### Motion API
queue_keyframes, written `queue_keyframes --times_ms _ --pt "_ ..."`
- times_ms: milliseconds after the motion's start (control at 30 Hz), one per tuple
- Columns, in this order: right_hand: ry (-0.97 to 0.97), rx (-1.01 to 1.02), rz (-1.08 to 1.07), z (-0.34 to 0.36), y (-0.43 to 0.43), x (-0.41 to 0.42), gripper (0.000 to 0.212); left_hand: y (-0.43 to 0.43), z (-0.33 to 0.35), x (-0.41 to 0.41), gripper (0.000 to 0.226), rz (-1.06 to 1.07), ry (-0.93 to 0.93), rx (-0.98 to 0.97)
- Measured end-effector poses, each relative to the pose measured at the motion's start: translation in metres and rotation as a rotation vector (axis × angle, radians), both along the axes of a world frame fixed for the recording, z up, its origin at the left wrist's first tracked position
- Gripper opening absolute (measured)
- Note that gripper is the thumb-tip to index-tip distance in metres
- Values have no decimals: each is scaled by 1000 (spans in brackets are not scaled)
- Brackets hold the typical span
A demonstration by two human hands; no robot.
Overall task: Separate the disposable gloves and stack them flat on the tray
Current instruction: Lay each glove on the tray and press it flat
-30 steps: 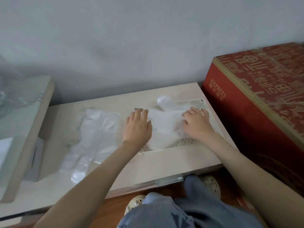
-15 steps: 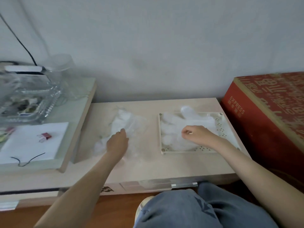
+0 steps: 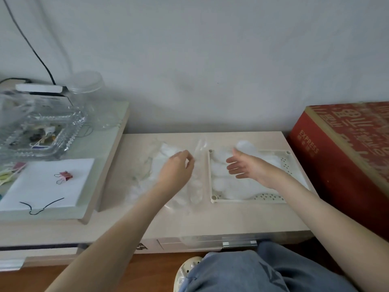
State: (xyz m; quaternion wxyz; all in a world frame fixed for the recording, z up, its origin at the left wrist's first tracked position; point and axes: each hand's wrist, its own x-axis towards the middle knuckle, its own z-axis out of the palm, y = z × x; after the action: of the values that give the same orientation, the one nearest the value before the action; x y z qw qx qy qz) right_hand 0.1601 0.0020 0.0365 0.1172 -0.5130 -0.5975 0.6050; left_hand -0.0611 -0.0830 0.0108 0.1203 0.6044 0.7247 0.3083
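Pale wall [image 3: 210,60] behind a low beige cabinet top [image 3: 242,216]. A white perforated tray [image 3: 267,198] sits at the right of the top and carries a flat stack of gloves [image 3: 231,186]. Left of the tray lies a loose pile of clear gloves [image 3: 147,171]. The left hand [image 3: 175,171], fingers curled, pinches one clear glove [image 3: 197,186], which hangs between pile and tray. The right hand [image 3: 250,167] hovers over the tray, fingers spread, grasping nothing. A red carton [image 3: 347,154] stands just beside the cabinet, at right.
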Motion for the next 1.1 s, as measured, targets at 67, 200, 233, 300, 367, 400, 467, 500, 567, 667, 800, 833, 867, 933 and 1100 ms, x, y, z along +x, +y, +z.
queue_keyframes --times_ms 67,200,233,300,367,400,467,500,567,667,800,833,867,933,1100 --pt "143 -102 -85 4 3 -4 67 -1 5 11 16 -85 14 83" --pt "356 -250 -129 11 11 -3 78 0 3 32 12 -417 148 236" --pt "352 -251 -112 11 12 -1 75 1 0 37 11 -505 168 241" --pt "259 -221 -88 8 14 2 56 2 -6 43 15 -655 176 229" --pt "129 -131 -68 3 13 6 30 4 -13 50 23 -729 179 225" --pt "74 -78 -40 0 12 8 22 4 -13 52 24 -736 152 200" --pt "30 -5 -8 -7 12 18 16 7 -12 58 19 -674 -11 88" --pt "49 19 -15 -10 13 25 14 9 -12 58 21 -583 -104 37" --pt "136 55 -59 -13 17 39 16 17 -11 55 37 -333 -295 -13" --pt "291 55 -112 -14 23 59 18 33 -13 45 56 -71 -503 -55" --pt "438 49 -161 -20 30 73 20 56 -17 35 45 -177 -858 -328" --pt "465 53 -176 -23 32 75 20 59 -15 35 36 -249 -914 -394" --pt "487 53 -190 -26 35 78 19 64 -14 36 28 -310 -942 -446" --pt "525 47 -200 -35 40 83 28 71 -10 40 15 -356 -960 -495" --pt "535 84 -232 -58 49 95 29 88 -11 48 8 -361 -859 -425"
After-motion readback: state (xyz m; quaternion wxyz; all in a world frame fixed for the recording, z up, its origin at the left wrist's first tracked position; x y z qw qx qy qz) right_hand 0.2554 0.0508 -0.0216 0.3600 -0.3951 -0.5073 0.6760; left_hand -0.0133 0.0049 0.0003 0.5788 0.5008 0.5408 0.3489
